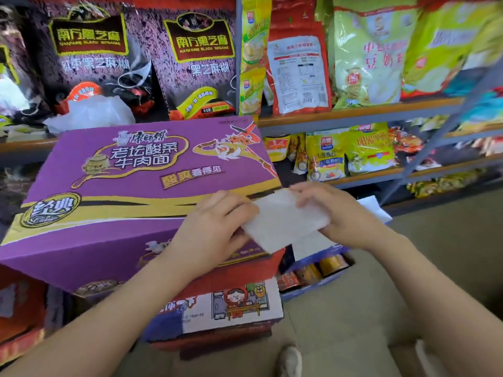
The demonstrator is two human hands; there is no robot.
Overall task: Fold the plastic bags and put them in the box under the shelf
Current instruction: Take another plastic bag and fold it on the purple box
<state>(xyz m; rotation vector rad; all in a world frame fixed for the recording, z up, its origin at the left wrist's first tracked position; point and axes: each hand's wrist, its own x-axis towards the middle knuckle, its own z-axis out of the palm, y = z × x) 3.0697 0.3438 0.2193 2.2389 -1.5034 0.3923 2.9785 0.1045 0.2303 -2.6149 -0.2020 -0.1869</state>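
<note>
Two hands clamp one folded plastic bag (283, 219) over the purple carton's (141, 170) near edge: left hand (217, 227) pinches its 8 o'clock end, right hand (334, 213) its 2 o'clock end. Its long axis runs between them. The likely target, an open blue box (321, 270), sits at 5 o'clock, nearer the right hand.

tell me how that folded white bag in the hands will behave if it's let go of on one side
The folded bag is thin film, so it would likely droop and start to unfold. It looks very light, since both hands, left hand and right hand, pinch it loosely. Probably slippery too.
</note>
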